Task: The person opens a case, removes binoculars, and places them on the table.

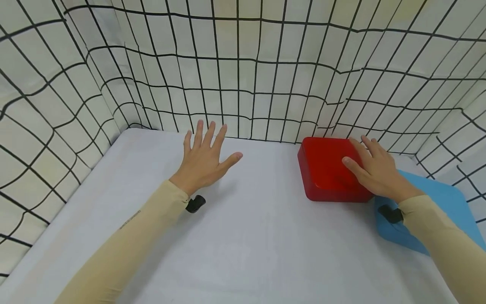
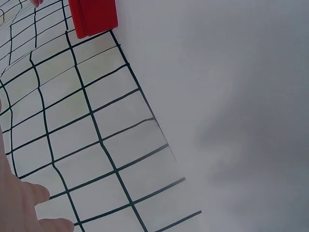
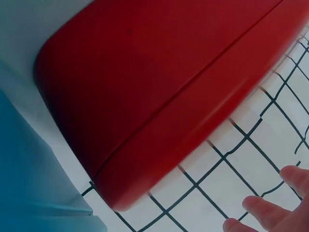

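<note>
A red box-like container (image 1: 322,169), its flat face up, sits on the white surface near the back mesh, right of centre. Over its right side my right hand (image 1: 373,169) hovers or rests with fingers extended; whether it touches I cannot tell. In the right wrist view the red container (image 3: 159,92) fills most of the frame and the right fingertips (image 3: 265,212) show apart from it. A blue container (image 1: 440,202) lies beneath the right wrist, beside the red one. My left hand (image 1: 203,160) is spread above the white surface, holding nothing.
Black wire mesh (image 1: 250,63) walls stand at the back, left and right, with white sheeting behind. A white cloth-like surface (image 1: 258,245) spreads between them. Each wrist carries a small black device (image 1: 195,204).
</note>
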### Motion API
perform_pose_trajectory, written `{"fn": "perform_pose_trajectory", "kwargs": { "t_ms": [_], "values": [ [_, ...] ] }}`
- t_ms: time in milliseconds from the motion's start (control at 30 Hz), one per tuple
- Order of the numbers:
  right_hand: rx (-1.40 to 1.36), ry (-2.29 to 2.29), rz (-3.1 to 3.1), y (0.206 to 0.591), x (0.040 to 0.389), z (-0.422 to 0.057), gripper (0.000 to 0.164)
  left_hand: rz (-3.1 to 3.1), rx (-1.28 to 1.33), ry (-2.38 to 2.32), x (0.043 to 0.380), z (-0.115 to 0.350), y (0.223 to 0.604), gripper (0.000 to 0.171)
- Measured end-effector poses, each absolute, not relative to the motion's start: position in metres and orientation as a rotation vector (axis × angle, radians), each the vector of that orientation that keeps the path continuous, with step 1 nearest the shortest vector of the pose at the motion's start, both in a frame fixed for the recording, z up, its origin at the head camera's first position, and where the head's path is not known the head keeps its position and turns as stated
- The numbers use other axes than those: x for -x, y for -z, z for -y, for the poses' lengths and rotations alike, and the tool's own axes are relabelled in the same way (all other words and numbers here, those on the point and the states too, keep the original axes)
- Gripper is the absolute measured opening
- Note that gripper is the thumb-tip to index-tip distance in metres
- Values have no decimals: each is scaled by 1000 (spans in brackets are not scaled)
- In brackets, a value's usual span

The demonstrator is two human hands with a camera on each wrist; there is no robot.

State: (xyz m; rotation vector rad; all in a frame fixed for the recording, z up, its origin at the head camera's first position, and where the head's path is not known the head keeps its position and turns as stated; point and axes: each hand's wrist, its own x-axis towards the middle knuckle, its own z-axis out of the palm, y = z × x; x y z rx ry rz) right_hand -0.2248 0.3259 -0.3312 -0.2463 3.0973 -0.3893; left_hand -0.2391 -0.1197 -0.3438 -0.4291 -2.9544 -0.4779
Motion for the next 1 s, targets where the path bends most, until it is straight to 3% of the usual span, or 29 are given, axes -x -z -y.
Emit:
{"fn": "perform_pose_trajectory", "kwargs": {
  "t_ms": [1000],
  "values": [
    [199,309,-3038,335,251,-333,93,2974,503,424,254,50,340,95]
  ]
}}
